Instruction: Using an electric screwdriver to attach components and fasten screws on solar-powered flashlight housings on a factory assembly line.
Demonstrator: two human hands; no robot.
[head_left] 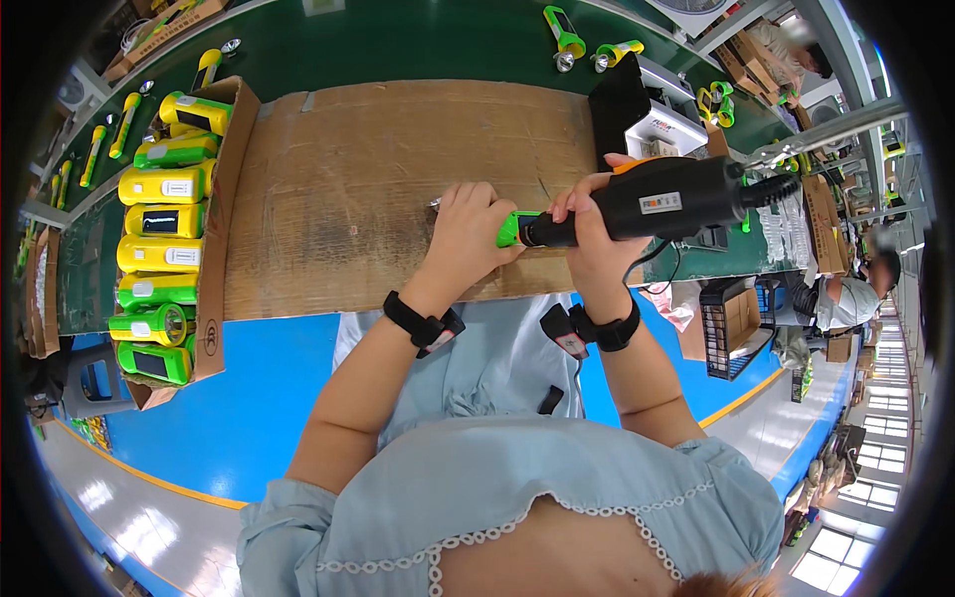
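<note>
My left hand [468, 234] is closed over a small flashlight, pressing it down on the cardboard sheet [348, 189]. Most of that flashlight is hidden under my fingers. Only its green end [510, 229] shows on the right, and a shiny bit sticks out past my fingers on the left. My right hand [600, 244] is wrapped round a black electric screwdriver [686, 197] held nearly level. The tool's narrow nose points left and meets the green end; the exact contact is too small to make out.
On the left stands a cardboard box [231, 149] packed with several yellow-and-green flashlights [164, 221]. More flashlights [565, 38] lie at the back of the green table. A black-and-white device [662, 119] sits beyond the screwdriver, whose coiled cord runs right. Another person [854, 301] is at the far right.
</note>
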